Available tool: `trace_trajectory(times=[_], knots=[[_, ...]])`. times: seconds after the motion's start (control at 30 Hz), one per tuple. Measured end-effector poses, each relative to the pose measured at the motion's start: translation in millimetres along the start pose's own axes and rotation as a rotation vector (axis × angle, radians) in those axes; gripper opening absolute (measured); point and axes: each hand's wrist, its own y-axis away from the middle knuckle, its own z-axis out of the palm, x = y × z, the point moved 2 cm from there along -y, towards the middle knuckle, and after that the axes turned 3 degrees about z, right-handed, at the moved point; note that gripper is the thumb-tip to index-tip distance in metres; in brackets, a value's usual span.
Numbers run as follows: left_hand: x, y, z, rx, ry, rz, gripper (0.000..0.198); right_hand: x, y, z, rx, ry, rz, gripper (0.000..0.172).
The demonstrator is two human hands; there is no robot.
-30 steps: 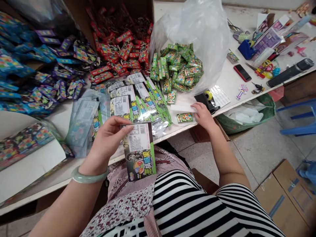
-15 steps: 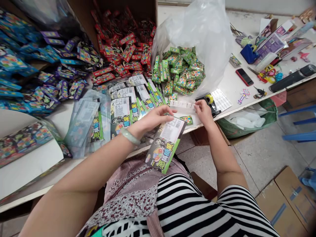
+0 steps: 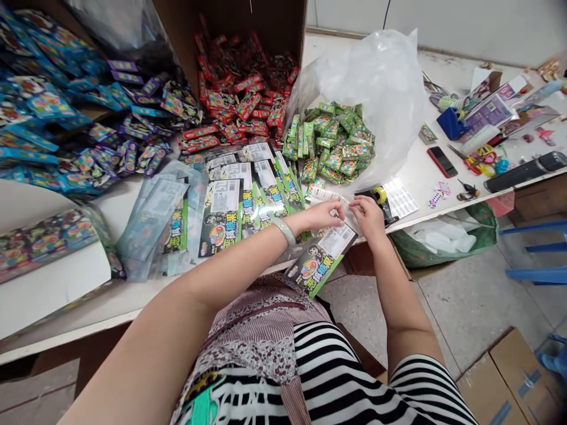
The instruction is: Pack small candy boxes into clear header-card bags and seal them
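Observation:
My left hand (image 3: 319,216) pinches the top of a green and black candy pouch (image 3: 321,260) that hangs over the table edge. My right hand (image 3: 368,215) meets it at the pouch's top, its fingers pinched on the pouch's upper edge beside a white label strip (image 3: 328,195). A jade bangle sits on my left wrist. Behind the hands lies a fanned row of matching pouches (image 3: 248,198). A clear plastic bag (image 3: 376,88) holds a heap of small green candy packs (image 3: 334,144).
Red packs (image 3: 241,94) fill a cardboard box; purple and blue packs (image 3: 88,130) spread at the left. A tape dispenser (image 3: 378,196), a label sheet (image 3: 401,198), a red phone (image 3: 442,161), scissors and a black tube lie to the right. Cardboard cartons (image 3: 522,378) stand on the floor.
My left hand carried the pouch from my lap rightward up to the table edge. My right hand left the tabletop and joined it at the pouch's top.

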Motion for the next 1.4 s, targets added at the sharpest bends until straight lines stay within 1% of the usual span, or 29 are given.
trace_trajectory(times=[0.1, 0.17, 0.23, 0.3, 0.37, 0.43, 0.5, 0.57, 0.63, 0.7, 0.8, 0.97, 1.03, 1.17, 1.27, 1.33, 1.4], knots=[[-3.1, -4.5, 1.8, 0.014, -0.009, -0.028, 0.013, -5.5, 3.9, -4.5, 0.041, 0.038, -0.053, 0.011], [-1.8, -3.9, 2.7, 0.030, -0.011, -0.048, 0.013, -11.8, 7.4, -10.6, 0.098, -0.003, -0.101, 0.012], [2.7, 2.8, 3.0, 0.045, -0.013, -0.060, 0.012, -20.4, 11.6, -20.1, 0.154, -0.151, -0.102, 0.014], [9.4, 17.3, 1.5, 0.070, 0.000, -0.065, 0.011, -31.5, 16.2, -30.4, 0.148, -0.338, -0.016, 0.016], [17.2, 39.4, -2.2, 0.108, 0.054, -0.052, 0.010, -47.0, 21.3, -38.2, 0.043, -0.474, 0.089, 0.019], [24.8, 65.7, -8.0, 0.175, 0.135, -0.012, 0.010, -67.5, 26.8, -41.0, -0.120, -0.547, 0.127, 0.020], [31.4, 91.7, -14.1, 0.254, 0.193, 0.029, 0.009, -90.2, 31.6, -37.6, -0.283, -0.583, 0.101, 0.019], [36.3, 113.5, -19.1, 0.335, 0.212, 0.052, 0.009, -110.9, 34.9, -28.6, -0.410, -0.575, 0.059, 0.017], [39.6, 129.2, -22.2, 0.392, 0.216, 0.068, 0.009, -127.2, 36.6, -16.6, -0.491, -0.541, 0.020, 0.017], [41.1, 138.9, -23.9, 0.422, 0.218, 0.084, 0.009, -138.7, 37.4, -5.8, -0.546, -0.512, -0.012, 0.019], [41.5, 146.0, -25.3, 0.432, 0.211, 0.100, 0.009, -148.6, 37.5, 2.6, -0.590, -0.477, -0.031, 0.022], [43.7, 149.7, -26.0, 0.418, 0.202, 0.151, 0.006, -155.6, 36.8, 3.4, -0.587, -0.404, -0.023, 0.020], [44.0, 149.7, -24.7, 0.426, 0.205, 0.161, 0.009, -157.1, 37.1, 4.6, -0.588, -0.385, -0.018, 0.019], [37.6, 146.8, -19.5, 0.499, 0.220, 0.158, 0.022, -159.3, 38.6, 8.1, -0.585, -0.377, -0.008, 0.017], [28.9, 144.8, -15.6, 0.555, 0.211, 0.160, 0.022, -159.8, 38.1, 10.6, -0.589, -0.383, -0.004, 0.017], [25.1, 145.7, -14.2, 0.581, 0.183, 0.176, 0.022, -158.3, 36.2, 13.0, -0.613, -0.423, 0.024, 0.020], [25.8, 149.0, -14.1, 0.592, 0.140, 0.219, 0.022, -154.8, 34.5, 17.2, -0.695, -0.512, 0.120, 0.031]])
